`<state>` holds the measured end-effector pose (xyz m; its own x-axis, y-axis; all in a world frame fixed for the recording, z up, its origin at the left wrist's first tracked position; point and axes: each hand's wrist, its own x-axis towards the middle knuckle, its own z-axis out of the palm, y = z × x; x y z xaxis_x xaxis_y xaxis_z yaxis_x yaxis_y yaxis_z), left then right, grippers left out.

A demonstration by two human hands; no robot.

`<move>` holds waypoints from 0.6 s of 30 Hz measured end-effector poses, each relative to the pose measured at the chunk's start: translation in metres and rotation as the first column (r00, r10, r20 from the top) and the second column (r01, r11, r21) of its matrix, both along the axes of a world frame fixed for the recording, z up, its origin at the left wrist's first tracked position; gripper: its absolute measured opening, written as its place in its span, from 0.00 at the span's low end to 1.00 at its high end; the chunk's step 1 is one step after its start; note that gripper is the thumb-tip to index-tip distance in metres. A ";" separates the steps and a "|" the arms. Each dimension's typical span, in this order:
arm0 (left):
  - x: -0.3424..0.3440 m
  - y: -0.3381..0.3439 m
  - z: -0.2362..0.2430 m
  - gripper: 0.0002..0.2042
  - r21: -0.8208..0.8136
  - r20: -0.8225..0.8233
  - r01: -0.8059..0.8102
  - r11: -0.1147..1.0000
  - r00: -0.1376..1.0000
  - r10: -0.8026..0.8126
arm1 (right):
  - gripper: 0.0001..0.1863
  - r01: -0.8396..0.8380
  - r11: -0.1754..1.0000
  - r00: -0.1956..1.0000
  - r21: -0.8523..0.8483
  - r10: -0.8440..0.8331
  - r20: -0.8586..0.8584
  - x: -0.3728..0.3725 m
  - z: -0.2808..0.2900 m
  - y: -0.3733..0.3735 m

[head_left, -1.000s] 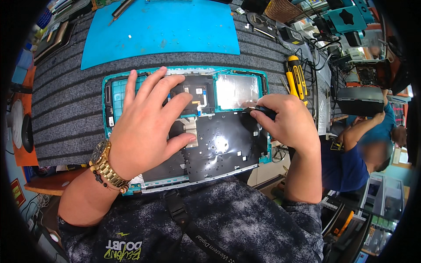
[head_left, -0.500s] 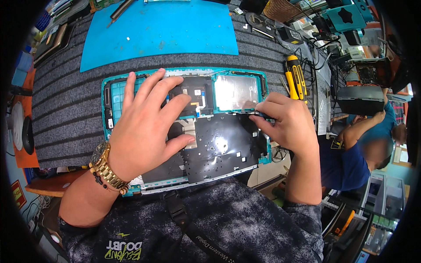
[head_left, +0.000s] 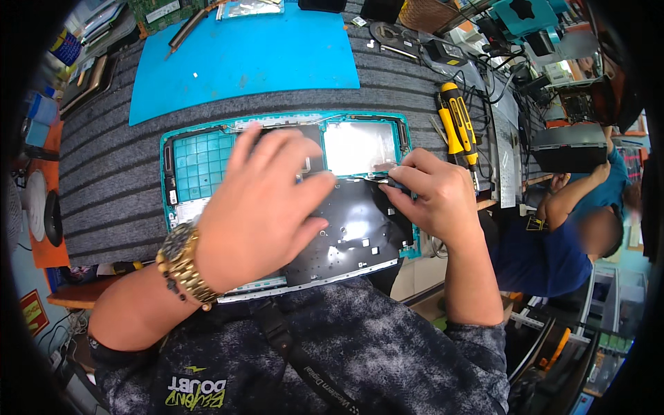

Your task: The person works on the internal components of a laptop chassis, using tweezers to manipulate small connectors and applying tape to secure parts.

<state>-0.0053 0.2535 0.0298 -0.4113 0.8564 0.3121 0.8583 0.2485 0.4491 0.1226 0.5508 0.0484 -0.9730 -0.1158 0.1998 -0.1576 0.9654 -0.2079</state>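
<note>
A teal laptop chassis [head_left: 241, 118] lies open, with a grid-patterned section [head_left: 200, 162], a silvery panel [head_left: 360, 145] and a black perforated sheet [head_left: 353, 232]. My left hand [head_left: 259, 204], motion-blurred, is spread over the chassis's middle with its fingers apart, hiding part of it. At the silvery panel's lower edge, my right hand [head_left: 425, 194] pinches a small dark object [head_left: 384, 178], too hidden to identify exactly, against the seam with the black sheet.
Beyond lie a blue mat [head_left: 242, 55] and a dark striped bench pad [head_left: 104, 194]. A yellow-black screwdriver [head_left: 460, 128] and cables are at right, where other people [head_left: 546, 256] work, one holding a dark device [head_left: 567, 149]. A black mouse [head_left: 52, 218] sits at left.
My left hand has shifted rightward, uncovering more of the grid section. My right hand stays pinched at the seam, slightly farther left in view. The whole scene sits slightly differently in the frame.
</note>
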 end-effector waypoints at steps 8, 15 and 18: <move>0.006 0.053 -0.016 0.22 -0.038 -0.007 0.094 0.995 0.996 -0.094 | 0.11 -0.014 1.000 0.997 -0.008 0.013 -0.080 0.007 -0.012 0.004; 0.006 0.053 -0.016 0.22 -0.044 -0.050 0.081 0.996 0.995 -0.083 | 0.11 -0.024 1.000 0.994 -0.007 0.023 -0.106 0.010 -0.016 0.005; 0.010 0.054 -0.017 0.22 -0.051 -0.011 0.064 0.997 0.998 -0.065 | 0.12 -0.017 0.999 0.996 -0.046 0.013 -0.091 0.012 -0.014 0.011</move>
<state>0.0044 0.3073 0.0130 -0.3508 0.8959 0.2725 0.8789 0.2145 0.4262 0.1346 0.5616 0.0348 -0.9490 -0.1189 0.2921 -0.1922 0.9524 -0.2365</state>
